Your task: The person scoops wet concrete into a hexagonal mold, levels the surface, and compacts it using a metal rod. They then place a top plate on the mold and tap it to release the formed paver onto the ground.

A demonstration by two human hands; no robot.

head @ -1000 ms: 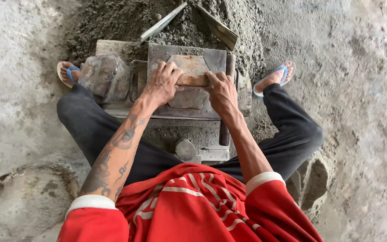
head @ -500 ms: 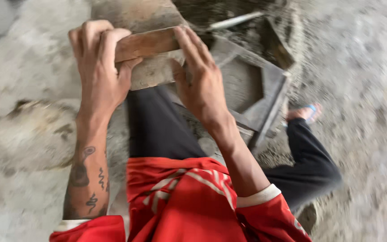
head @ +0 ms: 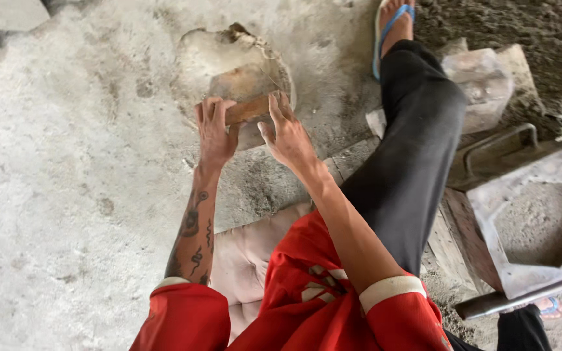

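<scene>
My left hand (head: 214, 132) and my right hand (head: 287, 134) grip the two ends of a small wooden board (head: 247, 108). On the board rests a grey block of moulded cement (head: 242, 81). I hold it over a shallow round hollow (head: 196, 52) in the concrete floor, to my left. A metal mould box (head: 531, 224) filled with grey mortar sits at the right, past my black-trousered leg (head: 417, 143).
A cement block (head: 482, 81) lies by my left foot in a blue sandal (head: 393, 26). A heap of dark mortar (head: 521, 26) fills the top right. Grey blocks (head: 8, 16) lie at the top left. A metal handle (head: 499, 140) sticks up on the mould.
I have turned left, away from the mould. Both hands have carried the board with the block from above the mould out over the hollow in the floor.
</scene>
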